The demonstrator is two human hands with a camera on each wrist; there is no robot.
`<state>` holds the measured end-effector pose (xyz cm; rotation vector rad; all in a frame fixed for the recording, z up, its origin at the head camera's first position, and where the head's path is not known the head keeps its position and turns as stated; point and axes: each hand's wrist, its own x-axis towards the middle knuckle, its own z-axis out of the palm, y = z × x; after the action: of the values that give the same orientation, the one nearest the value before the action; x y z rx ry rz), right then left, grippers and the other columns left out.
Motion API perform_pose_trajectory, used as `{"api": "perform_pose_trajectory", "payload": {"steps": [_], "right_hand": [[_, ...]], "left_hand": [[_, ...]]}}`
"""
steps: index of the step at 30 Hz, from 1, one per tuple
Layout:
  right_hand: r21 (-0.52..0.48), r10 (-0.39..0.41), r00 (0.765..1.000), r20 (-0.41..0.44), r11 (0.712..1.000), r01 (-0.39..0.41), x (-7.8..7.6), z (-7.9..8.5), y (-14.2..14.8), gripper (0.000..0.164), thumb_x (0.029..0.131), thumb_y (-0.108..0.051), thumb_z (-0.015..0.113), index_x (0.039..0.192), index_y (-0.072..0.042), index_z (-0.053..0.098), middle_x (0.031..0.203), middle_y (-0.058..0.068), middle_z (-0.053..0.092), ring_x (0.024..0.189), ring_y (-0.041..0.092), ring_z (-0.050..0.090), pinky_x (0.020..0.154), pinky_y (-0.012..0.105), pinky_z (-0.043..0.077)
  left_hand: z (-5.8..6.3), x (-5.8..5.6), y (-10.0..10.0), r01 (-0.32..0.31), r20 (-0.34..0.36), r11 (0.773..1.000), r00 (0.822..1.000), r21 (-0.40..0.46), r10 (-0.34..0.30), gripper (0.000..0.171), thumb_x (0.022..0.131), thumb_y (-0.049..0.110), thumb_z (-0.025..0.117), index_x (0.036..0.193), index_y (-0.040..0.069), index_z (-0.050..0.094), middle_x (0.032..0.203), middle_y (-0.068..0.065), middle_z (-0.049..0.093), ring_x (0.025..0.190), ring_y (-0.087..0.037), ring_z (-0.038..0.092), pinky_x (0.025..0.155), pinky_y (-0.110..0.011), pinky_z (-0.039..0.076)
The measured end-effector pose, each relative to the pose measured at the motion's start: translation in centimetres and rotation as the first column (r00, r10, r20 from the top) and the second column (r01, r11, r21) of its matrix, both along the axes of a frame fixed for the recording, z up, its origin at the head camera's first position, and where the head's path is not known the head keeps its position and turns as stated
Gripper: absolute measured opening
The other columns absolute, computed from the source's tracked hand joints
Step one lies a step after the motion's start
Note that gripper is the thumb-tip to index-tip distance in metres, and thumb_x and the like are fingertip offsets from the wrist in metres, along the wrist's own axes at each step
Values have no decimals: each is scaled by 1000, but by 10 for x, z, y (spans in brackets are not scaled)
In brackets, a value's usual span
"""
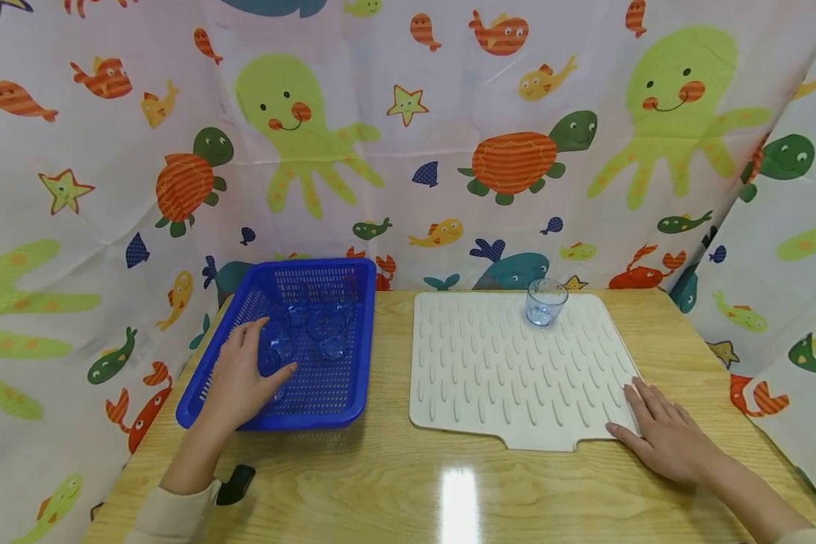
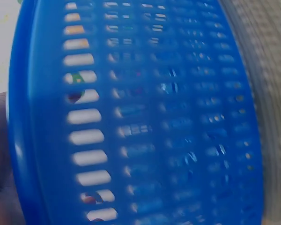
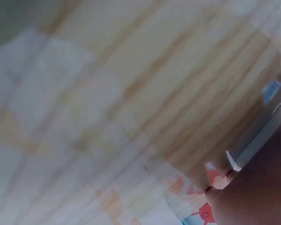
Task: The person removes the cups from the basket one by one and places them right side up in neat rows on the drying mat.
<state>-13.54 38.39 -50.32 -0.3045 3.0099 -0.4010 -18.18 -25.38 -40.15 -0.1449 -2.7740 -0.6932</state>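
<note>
Over the left side of a blue plastic basket (image 1: 363,363), my left hand (image 1: 241,374) reaches in with thumb and fingers spread apart. Clear drinking glasses (image 1: 328,332) stand inside the basket, one of them showing between that thumb and fingers. In the left wrist view the basket's slotted wall (image 2: 47,117) hides most of the glasses, and part of the hand shows at the left edge. My right hand (image 1: 666,434) rests with extended fingers at the right edge of a white ridged drying mat (image 1: 462,408). One clear glass (image 1: 545,304) stands near the mat's back edge.
Both the basket and the mat sit on a light wooden table (image 1: 353,483). A curtain (image 1: 408,174) printed with sea animals hangs behind the table and along its sides. Beside my left wrist is a small black object (image 1: 236,484).
</note>
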Motion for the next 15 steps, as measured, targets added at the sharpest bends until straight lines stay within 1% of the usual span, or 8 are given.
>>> {"api": "perform_pose_trajectory", "payload": {"steps": [3,5,10,15], "right_hand": [[-5,0,1000,1,1000,0,0,1,1,89,105,-54,48,157,12,20,160,41,16,144,62,17,106,80,14],[-6,1,1000,-1,1000,-1,0,1,1,88,105,-54,48,157,12,20,160,41,16,143,62,17,106,80,14],[-3,1,1000,-1,1000,-1,1,3,0,89,105,-54,48,157,13,20,159,41,16,143,62,17,105,80,14],[-8,1,1000,7,1000,-1,2,3,-2,89,105,-54,49,156,13,21,159,41,16,143,62,16,105,81,14]], "left_hand": [[0,0,-5,-20,43,1000,999,12,20,91,89,32,81,157,0,29,153,-33,31,137,-58,32,103,-79,32],[0,1,-9,-25,55,999,998,19,24,91,89,32,81,157,0,29,154,-34,30,137,-58,32,102,-80,32],[-5,5,-18,-18,51,1000,999,22,17,91,88,29,81,156,-3,29,151,-36,31,136,-60,32,101,-79,33],[-8,6,-24,-27,68,999,997,24,25,91,88,28,81,155,-5,28,151,-37,30,136,-60,32,103,-78,33]]}}
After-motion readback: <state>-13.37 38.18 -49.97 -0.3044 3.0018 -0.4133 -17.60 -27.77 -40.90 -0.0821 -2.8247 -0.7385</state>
